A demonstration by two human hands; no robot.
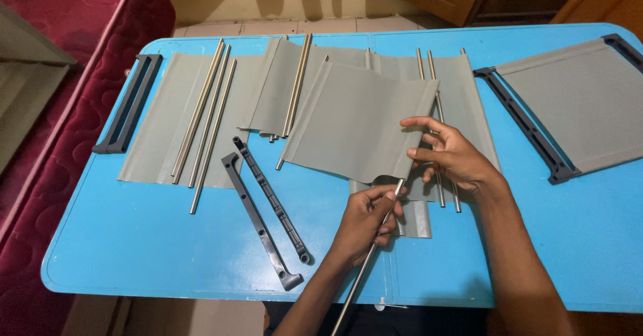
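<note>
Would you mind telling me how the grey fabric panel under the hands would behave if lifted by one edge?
The fabric panel probably flops: its far edge already curls up. It looks thin, so likely light.

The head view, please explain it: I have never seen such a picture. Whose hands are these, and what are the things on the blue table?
One camera sits on a person's head and looks down at that person's own bare hands. The left hand grips a thin metal rod and feeds its tip into the edge of a grey fabric panel. The right hand steadies that edge. On the blue table lie more rods, more grey panels and two dark plastic bars.
</note>
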